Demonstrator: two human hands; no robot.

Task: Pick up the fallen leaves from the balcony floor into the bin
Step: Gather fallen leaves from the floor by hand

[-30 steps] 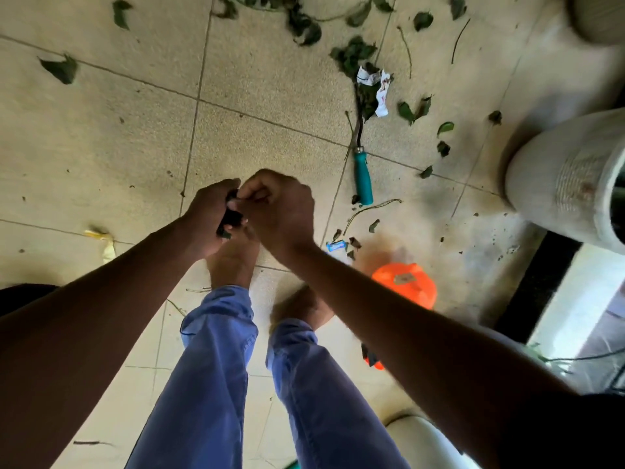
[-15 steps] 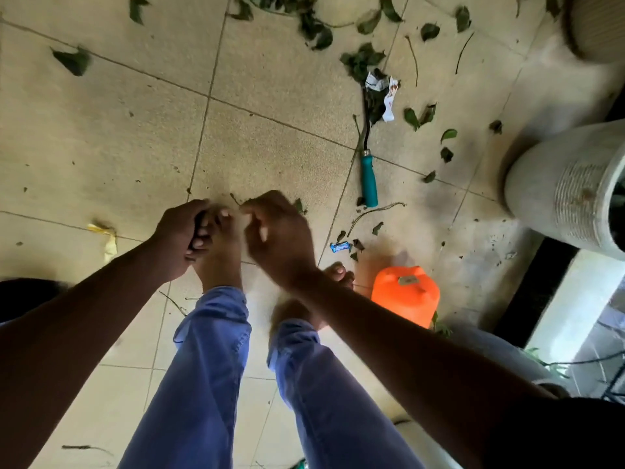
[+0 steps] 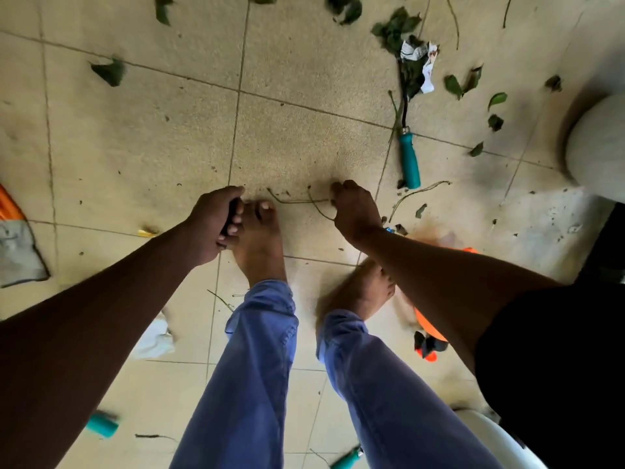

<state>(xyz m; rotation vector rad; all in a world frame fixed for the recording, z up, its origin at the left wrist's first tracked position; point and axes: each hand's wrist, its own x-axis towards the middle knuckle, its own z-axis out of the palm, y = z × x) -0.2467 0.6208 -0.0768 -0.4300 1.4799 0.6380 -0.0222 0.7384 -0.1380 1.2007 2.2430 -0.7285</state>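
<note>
- Head view looks straight down at my two hands, both low over the tiled floor (image 3: 142, 137), in front of my bare feet.
- My right hand (image 3: 355, 211) is closed in a pinch on a thin forked twig (image 3: 297, 201), which lies on the tile between the two hands; I cannot tell if the twig is already lifted or only touched.
- My left hand (image 3: 211, 225) is curled around something small and dark (it is mostly hidden by the fingers, so I cannot name it). It hangs just beside the toes of my left foot (image 3: 260, 238).
- Leaves (image 3: 397, 27) are scattered well apart on the far tiles, most of them near the top edge. A tool with a teal handle (image 3: 409, 160) lies among them, and crumpled white paper (image 3: 421, 59) lies on its dark end.
- An orange object (image 3: 429, 328) sits behind my right forearm; I judge it may be the bin, but the arm covers most of it.
- A pale round pot (image 3: 595, 143) stands at the right edge.
- I judge the task to be far from finished, since most leaves are on the floor.
- Risk: the twig is thin and light, so a weak pinch may let it slip on the way to the bin.
- Risk: the full left hand leaves only one hand for picking, and dry leaves could break into crumbs if squeezed hard.
</note>
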